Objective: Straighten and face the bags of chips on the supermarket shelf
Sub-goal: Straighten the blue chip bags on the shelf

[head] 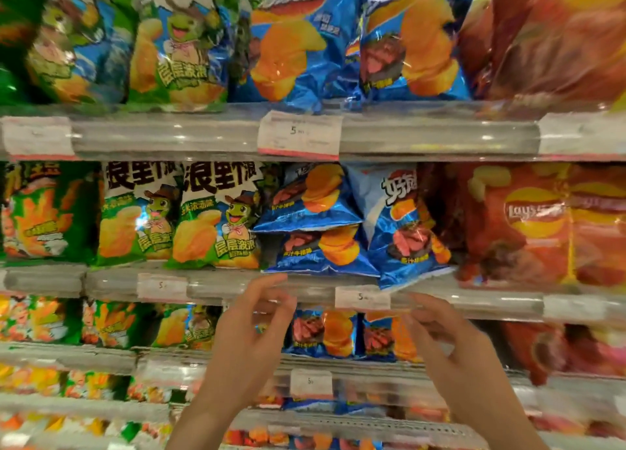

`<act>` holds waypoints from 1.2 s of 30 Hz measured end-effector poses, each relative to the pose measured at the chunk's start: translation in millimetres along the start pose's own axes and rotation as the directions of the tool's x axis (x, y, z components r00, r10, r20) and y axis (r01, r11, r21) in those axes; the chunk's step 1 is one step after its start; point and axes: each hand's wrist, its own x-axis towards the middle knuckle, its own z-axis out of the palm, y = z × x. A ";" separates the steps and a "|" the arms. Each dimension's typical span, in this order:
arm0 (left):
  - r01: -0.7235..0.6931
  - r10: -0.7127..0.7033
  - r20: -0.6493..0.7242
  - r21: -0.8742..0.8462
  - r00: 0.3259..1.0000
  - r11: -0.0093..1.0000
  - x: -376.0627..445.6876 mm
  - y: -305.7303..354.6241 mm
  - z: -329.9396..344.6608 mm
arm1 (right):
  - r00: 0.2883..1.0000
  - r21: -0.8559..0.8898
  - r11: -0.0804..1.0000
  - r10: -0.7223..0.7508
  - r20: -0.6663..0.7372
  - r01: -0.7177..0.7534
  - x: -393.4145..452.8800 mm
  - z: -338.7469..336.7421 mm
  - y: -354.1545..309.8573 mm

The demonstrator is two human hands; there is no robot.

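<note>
The left hand is raised in front of the shelf rail, fingers loosely spread and holding nothing. Its fingertips lie just below the lower stacked blue bag. Whether they touch the rail cannot be told because of motion blur.

Status, left of that hand: the green bags on the same shelf stand upright with fronts facing outward. These appear finished.

Status, directly above and between the two hands: this section is not yet faced.
- The lower stacked blue bag lies on its side.
- The upper stacked blue bag lies flat on top of it, tilted.
- The leaning blue bag is tipped sideways, and its bottom corner hangs over the rail just above the right hand.

The right hand is likewise raised, fingers relaxed and gripping nothing, below the overhanging corner and just right of the price tag.

Status, right of that hand: the red bags appear to face outward. Blur prevents checking their alignment.

Judgement: the task is partly done on this shelf. Remaining work is to stand the three blue bags upright, fronts forward, and push them behind the rail.

Obstructions:
- The green bags and red bags press close on either side, so space for standing the blue bags is tight.
- The upper shelf sits close over the bag tops and limits lift room.
- The stacked pair may slide when the upper one is taken.
</note>
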 end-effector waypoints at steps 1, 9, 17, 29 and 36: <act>-0.024 0.024 -0.023 0.007 0.999 1.000 4.1 1.5 -0.8 | 1.000 -0.027 0.999 -0.023 -0.018 0.023 2.0 -2.1 -3.5; -0.261 0.293 -0.129 0.219 0.947 0.940 66.6 3.5 -4.7 | 0.961 -0.220 0.956 -0.231 -0.149 0.196 39.7 -7.9 -37.6; -0.529 0.539 0.186 0.600 0.822 0.600 118.1 -2.2 25.4 | 0.996 -0.255 0.967 -0.024 -0.080 0.003 124.9 -8.8 -36.5; -0.539 0.538 0.239 0.666 0.809 0.515 129.2 -16.3 33.0 | 0.999 -0.079 0.996 0.036 0.013 -0.035 144.7 -9.2 -10.1; -0.535 0.526 0.243 0.664 0.815 0.522 130.4 -21.4 32.7 | 0.935 -0.259 0.966 -0.075 -0.345 -0.018 149.7 5.1 -4.5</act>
